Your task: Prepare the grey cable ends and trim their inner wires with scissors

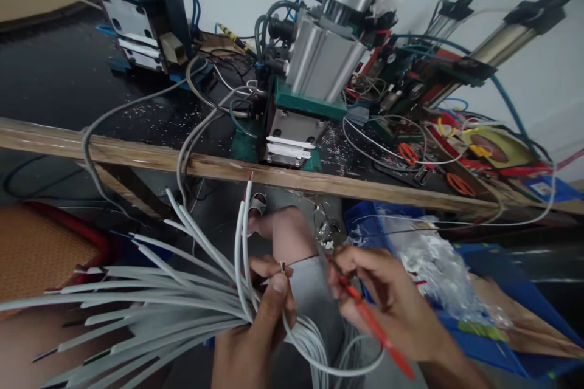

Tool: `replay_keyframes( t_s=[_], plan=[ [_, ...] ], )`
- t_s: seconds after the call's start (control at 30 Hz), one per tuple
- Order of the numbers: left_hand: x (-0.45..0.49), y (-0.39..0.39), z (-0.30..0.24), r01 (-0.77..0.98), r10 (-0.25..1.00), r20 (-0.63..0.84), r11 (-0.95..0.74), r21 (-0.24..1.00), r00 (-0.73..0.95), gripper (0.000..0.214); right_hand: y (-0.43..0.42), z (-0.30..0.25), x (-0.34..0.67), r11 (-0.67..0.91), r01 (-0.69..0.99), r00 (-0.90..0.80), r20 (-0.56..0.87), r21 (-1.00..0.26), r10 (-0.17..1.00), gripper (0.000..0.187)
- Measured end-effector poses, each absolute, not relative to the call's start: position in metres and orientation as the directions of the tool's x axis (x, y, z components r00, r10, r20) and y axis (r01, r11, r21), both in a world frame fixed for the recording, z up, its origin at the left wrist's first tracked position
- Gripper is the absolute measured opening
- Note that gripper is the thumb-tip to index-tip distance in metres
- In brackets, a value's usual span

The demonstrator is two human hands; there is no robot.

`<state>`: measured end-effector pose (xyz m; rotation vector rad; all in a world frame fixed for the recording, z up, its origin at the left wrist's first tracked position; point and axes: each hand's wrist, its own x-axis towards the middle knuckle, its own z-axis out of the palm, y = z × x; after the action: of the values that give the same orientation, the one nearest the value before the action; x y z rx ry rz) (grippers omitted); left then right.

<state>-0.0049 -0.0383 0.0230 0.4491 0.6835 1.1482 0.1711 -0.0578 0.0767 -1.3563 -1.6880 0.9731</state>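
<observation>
My left hand (269, 310) is closed around a bundle of white cables (182, 298), whose ends fan out to the left over my lap. Between its thumb and fingertips it pinches one cable end (283, 267), where small dark and red inner wires show. Two cables (241, 231) of the bundle stand up toward the bench edge, with reddish tips. To the right, my right hand (387, 298) grips a red-handled hand tool (369, 319), its thin metal tip near the pinched end but apart from it. Blur hides the tool's exact kind.
A pneumatic machine (296, 127) stands at the edge of the black bench (41, 91), another machine (141, 30) to its left. Orange-handled tools (458, 183) lie at right. Below are blue bins (479, 267) with clear plastic. Cable coils (314, 346) hang beneath my hands.
</observation>
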Motion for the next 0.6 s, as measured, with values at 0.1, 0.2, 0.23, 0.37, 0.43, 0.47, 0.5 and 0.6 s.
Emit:
replay_keyframes(
  t_s=[0.1, 0.2, 0.23, 0.37, 0.43, 0.47, 0.5, 0.6],
  plan=[
    [-0.011, -0.039, 0.021, -0.576, 0.919, -0.264, 0.389, 0.719, 0.291, 0.03, -0.058, 0.074, 0.151, 0.26, 0.543, -0.158, 0.207, -0.799, 0.966, 0.031],
    [-0.014, -0.039, 0.022, -0.57, 0.931, -0.266, 0.363, 0.737, 0.249, 0.034, -0.061, 0.068, 0.145, 0.327, 0.605, -0.16, 0.292, -0.726, 0.943, 0.032],
    [-0.014, -0.039, 0.023, -0.576, 0.934, -0.267, 0.358, 0.735, 0.239, 0.035, -0.063, 0.065, 0.144, 0.336, 0.621, -0.158, 0.306, -0.708, 0.939, 0.032],
    [-0.014, -0.04, 0.027, -0.582, 0.936, -0.267, 0.352, 0.733, 0.231, 0.034, -0.067, 0.059, 0.141, 0.364, 0.658, -0.158, 0.353, -0.659, 0.922, 0.03],
    [-0.015, -0.041, 0.029, -0.586, 0.942, -0.249, 0.335, 0.738, 0.224, 0.033, -0.067, 0.059, 0.14, 0.383, 0.663, -0.166, 0.373, -0.644, 0.913, 0.028],
    [-0.016, -0.041, 0.029, -0.588, 0.946, -0.232, 0.323, 0.741, 0.227, 0.033, -0.066, 0.06, 0.14, 0.389, 0.669, -0.17, 0.38, -0.634, 0.909, 0.028],
    [-0.017, -0.042, 0.029, -0.591, 0.948, -0.216, 0.315, 0.743, 0.233, 0.033, -0.066, 0.06, 0.141, 0.396, 0.677, -0.174, 0.388, -0.621, 0.905, 0.027],
    [-0.018, -0.043, 0.029, -0.584, 0.948, -0.205, 0.311, 0.75, 0.242, 0.032, -0.064, 0.062, 0.143, 0.42, 0.701, -0.201, 0.406, -0.576, 0.891, 0.023]
  ],
)
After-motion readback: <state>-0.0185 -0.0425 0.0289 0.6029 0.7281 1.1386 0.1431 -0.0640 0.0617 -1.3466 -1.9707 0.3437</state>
